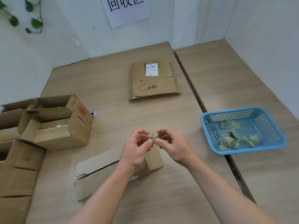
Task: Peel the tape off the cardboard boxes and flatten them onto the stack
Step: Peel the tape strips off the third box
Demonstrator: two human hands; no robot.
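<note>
Two bare forearms enter from the bottom edge and meet mid-table. Left hand (pixel 137 149) and right hand (pixel 173 146) are close together, fingers curled. Each pinches the same small crumpled tape wad (pixel 154 136) between thumb and fingertips. The wad is held in the air, clear of the cardboard.

Directly below the hands: a cardboard box (pixel 100 175) lying on the wooden table (pixel 105 81), with a dark open seam running across its top face. The left wrist covers part of it.

Far centre of the table: stack of flattened boxes (pixel 153 80), lying flat. The top sheet carries a white shipping label (pixel 151 69).

Right side: blue plastic basket (pixel 226 111), well apart from the hands, straddling the gap between two tabletops. Inside it are several crumpled tape scraps (pixel 229 141), greenish and translucent.

Left side: cluster of open cardboard boxes (pixel 56 126), flaps up, some with red print. More boxes run along the left edge toward the camera. A small round metal fitting (pixel 93 112) sits in the tabletop just beside them.

Back wall: white paper sign (pixel 127 8) with large black characters. Green leaves (pixel 34 21) hang at upper left.
</note>
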